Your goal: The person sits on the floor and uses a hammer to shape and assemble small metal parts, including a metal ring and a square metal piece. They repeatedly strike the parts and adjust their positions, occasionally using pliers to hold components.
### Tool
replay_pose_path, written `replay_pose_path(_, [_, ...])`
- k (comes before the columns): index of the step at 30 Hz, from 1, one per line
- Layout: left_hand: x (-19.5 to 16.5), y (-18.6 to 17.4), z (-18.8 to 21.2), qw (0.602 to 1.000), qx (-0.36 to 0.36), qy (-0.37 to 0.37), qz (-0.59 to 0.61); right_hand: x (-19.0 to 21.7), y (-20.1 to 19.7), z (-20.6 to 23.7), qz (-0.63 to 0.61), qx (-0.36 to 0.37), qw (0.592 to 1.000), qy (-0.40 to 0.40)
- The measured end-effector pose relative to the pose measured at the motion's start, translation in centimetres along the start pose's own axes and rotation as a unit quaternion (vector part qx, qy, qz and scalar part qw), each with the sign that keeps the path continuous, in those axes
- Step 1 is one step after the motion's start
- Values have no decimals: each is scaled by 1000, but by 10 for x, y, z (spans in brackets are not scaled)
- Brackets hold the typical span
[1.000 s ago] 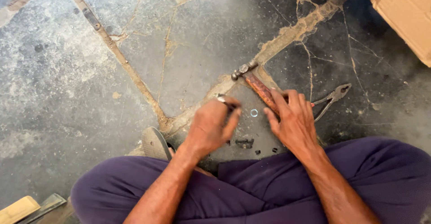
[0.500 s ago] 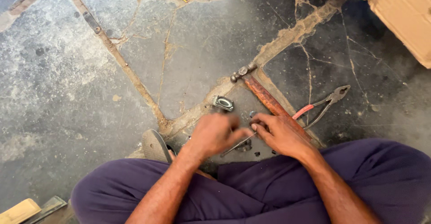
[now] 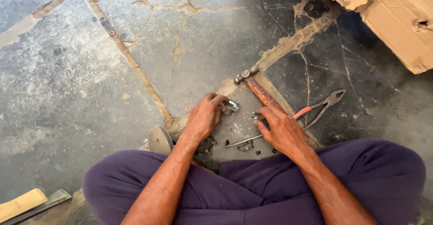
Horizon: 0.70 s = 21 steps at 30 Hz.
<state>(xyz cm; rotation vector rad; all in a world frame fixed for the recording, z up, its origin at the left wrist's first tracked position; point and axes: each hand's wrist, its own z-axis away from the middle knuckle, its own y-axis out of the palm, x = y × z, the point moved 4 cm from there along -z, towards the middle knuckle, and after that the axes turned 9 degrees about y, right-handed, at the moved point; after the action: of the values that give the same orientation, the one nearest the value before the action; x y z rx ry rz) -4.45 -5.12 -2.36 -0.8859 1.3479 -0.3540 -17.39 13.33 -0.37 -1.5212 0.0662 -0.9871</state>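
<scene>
I sit cross-legged on a cracked stone floor. My left hand (image 3: 205,116) pinches a small shiny metal ring piece (image 3: 232,106) at its fingertips, just above a flat grey metal plate (image 3: 239,125) on the floor. My right hand (image 3: 282,128) rests palm down on the plate's right side, fingertips touching a small metal washer (image 3: 257,115). A hammer (image 3: 255,87) with a reddish-brown wooden handle lies diagonally, its handle running under my right hand. A thin metal rod (image 3: 241,141) and small dark bits lie on the plate near my legs.
Pliers (image 3: 324,105) with a red grip lie right of the hammer. A torn cardboard box (image 3: 392,13) stands at the top right. A sandal sole (image 3: 160,139) shows by my left knee. A wooden-handled tool (image 3: 27,203) lies at the bottom left.
My left hand moved up and left, now pinching the ring piece. My right hand slid down off the hammer handle towards the plate and the washer.
</scene>
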Motion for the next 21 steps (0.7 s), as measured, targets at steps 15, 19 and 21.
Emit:
replay_pose_path(15, [-48, -8, 8, 982, -14, 186, 25, 2, 0, 11, -204, -22, 976, -74])
replay_pose_path(19, [-48, -8, 9, 981, -14, 192, 9, 5, -1, 10, -200, -31, 974, -106])
replay_pose_path(21, [-48, -7, 10, 982, -17, 189, 9, 6, -1, 11, -198, -30, 974, -108])
